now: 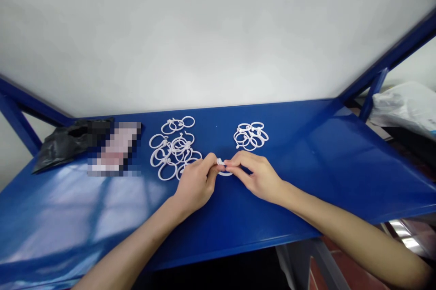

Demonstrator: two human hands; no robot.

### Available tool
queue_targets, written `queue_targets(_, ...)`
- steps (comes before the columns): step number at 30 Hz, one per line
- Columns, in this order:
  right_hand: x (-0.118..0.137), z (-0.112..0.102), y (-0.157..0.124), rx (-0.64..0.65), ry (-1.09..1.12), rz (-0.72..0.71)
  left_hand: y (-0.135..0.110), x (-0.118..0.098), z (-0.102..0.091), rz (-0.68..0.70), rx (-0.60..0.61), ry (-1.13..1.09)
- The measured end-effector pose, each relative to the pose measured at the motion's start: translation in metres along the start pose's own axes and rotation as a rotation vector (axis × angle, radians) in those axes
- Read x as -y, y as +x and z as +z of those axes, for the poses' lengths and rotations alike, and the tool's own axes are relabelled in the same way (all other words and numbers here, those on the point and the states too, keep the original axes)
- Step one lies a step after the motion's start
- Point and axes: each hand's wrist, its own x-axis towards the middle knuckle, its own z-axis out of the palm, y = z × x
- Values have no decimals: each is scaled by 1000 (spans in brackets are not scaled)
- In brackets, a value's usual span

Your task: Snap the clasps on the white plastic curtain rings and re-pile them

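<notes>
Between my two hands is a white plastic ring (225, 174), partly hidden by the fingers. My left hand (197, 181) pinches one side of it near a small clasp-like end. From the other side, my right hand (255, 174) pinches the same ring with thumb and forefinger. Just beyond my left hand lies a loose pile of white rings (167, 171), some with open hooked ends. A smaller pile of white rings (250, 136) sits behind my right hand.
All this is on a glossy blue table (293, 145) with a pale wall behind. A black plastic bag (64, 142) and a blurred-out flat object (117, 149) lie at the left. Blue frame bars (391, 54) rise at the sides; a clear plastic bag (405, 106) is off to the right.
</notes>
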Motion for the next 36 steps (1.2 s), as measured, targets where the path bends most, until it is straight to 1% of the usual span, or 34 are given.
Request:
queue_targets(5,2,-1,-2,70,-101,-37,-1,3,5,224,-133,231)
queue_targets(8,4,-2,-2,112,-181,-58,-1,3,8,325,-173,320)
queue_targets(11,6,-1,-2,132,-230,-81,-4,1,10,345,-166,414)
queue_targets(13,6,0,-3,132,-252,-102,-5,-1,11,326,-151,462)
queue_targets(15,4,1,-2,120,-278,-118,-6,-4,12,279,-130,465)
queue_targets(18,-2,2,0,50,-292,-143,-5,-6,8,135,-76,359)
queue_targets(21,-10,-1,5,-56,-258,-147,-2,-8,-1,-12,12,69)
queue_targets(23,-14,-4,6,-79,-234,-148,0,-8,-6,-59,38,-137)
queue_targets(25,-14,-4,6,-66,-221,-155,2,-9,-10,-84,15,-249)
queue_targets(27,-12,-4,5,-62,-220,-149,3,-11,-10,-124,-15,-307)
queue_targets(31,-6,-3,3,-131,-225,-124,2,-15,-5,-200,-52,-460)
queue_targets(33,-4,-4,2,-132,-207,-137,0,-16,-2,-189,-94,-463)
queue_targets(36,-3,-4,0,-76,-177,-159,-2,-16,0,-113,-127,-353)
